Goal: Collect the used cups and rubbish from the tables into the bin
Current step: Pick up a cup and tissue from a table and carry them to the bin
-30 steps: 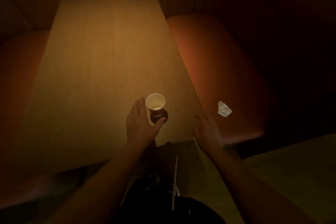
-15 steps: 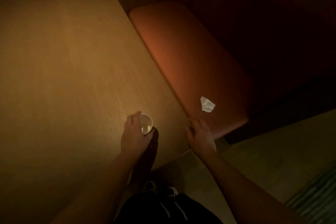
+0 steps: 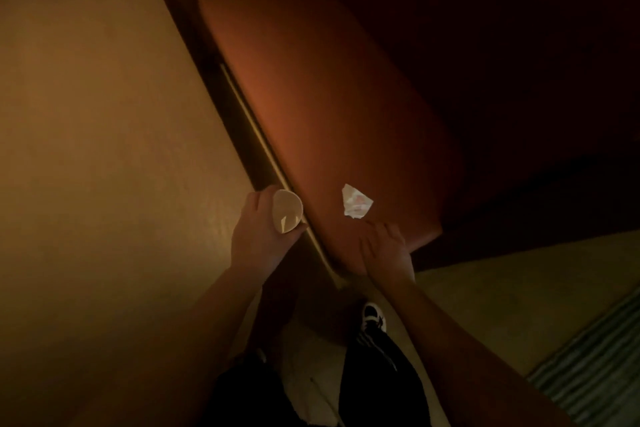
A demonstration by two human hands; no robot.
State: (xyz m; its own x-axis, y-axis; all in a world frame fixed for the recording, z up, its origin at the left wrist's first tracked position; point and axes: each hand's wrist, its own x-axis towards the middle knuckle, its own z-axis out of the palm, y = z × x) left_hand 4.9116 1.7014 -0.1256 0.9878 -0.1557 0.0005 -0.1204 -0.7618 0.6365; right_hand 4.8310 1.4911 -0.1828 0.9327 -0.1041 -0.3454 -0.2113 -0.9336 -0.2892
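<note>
My left hand (image 3: pixel 258 236) grips a small white paper cup (image 3: pixel 286 211) at the right edge of the wooden table (image 3: pixel 104 149); the cup is tilted with its mouth facing me. A crumpled white scrap of paper (image 3: pixel 356 201) lies on the orange-red bench seat (image 3: pixel 329 97). My right hand (image 3: pixel 386 250) is over the seat's near corner with its fingers spread, fingertips just short of the scrap and holding nothing. No bin is in view.
A dark gap runs between the table edge and the bench. Dark wall panels rise behind the seat. Pale floor (image 3: pixel 502 288) lies to the right, with a ribbed mat (image 3: pixel 595 367) at the lower right. My legs and a shoe (image 3: pixel 374 319) are below.
My left hand has lifted the cup off the table and tilted it. My right hand has moved from the table corner onto the bench, close to the paper scrap. The view has swung right.
</note>
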